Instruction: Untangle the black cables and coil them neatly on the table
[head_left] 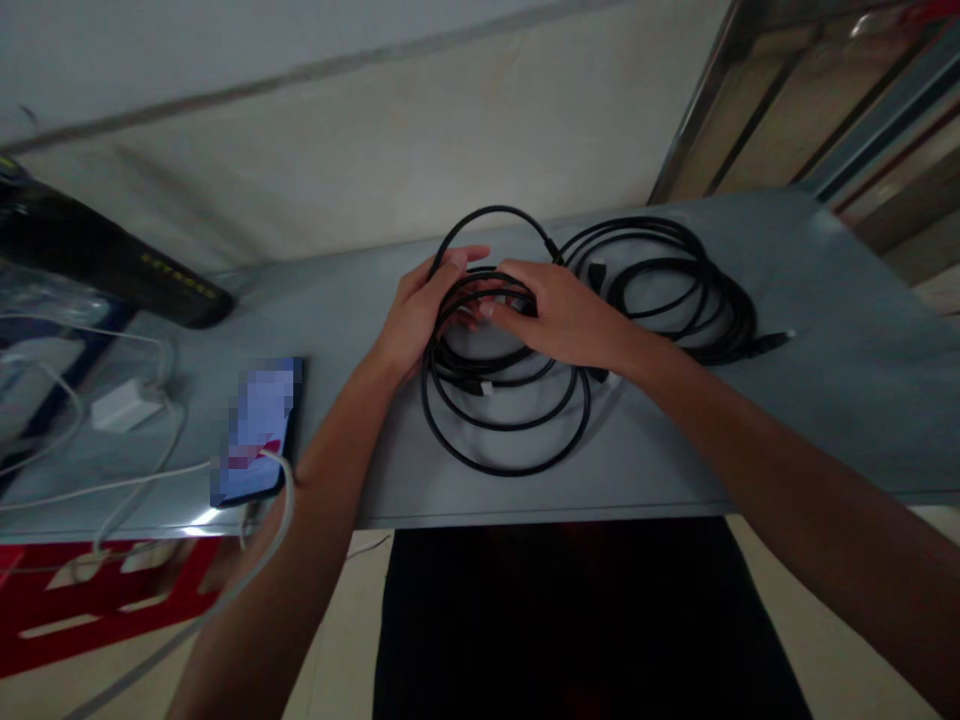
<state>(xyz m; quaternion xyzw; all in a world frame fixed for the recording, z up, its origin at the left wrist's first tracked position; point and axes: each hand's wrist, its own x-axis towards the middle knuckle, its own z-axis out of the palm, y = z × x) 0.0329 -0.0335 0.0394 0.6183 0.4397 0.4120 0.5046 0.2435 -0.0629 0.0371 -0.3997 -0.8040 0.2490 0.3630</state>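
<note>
While the left hand [424, 310] curls around the left side of a looped black cable [480, 362], the right hand [570, 312] grasps the same loops at their upper right, thumb pressed towards the strands. The cable sits mid-table, over the grey tabletop [832, 400], just left of a second black coil [739, 310] and well apart from a phone [259, 430].

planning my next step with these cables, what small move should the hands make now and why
Probably draw the wide lower loops of the black cable up into the tighter coil with the right hand, the left hand steadying it: both hands are on the coil, while those loops spread beyond it over the table.
</note>
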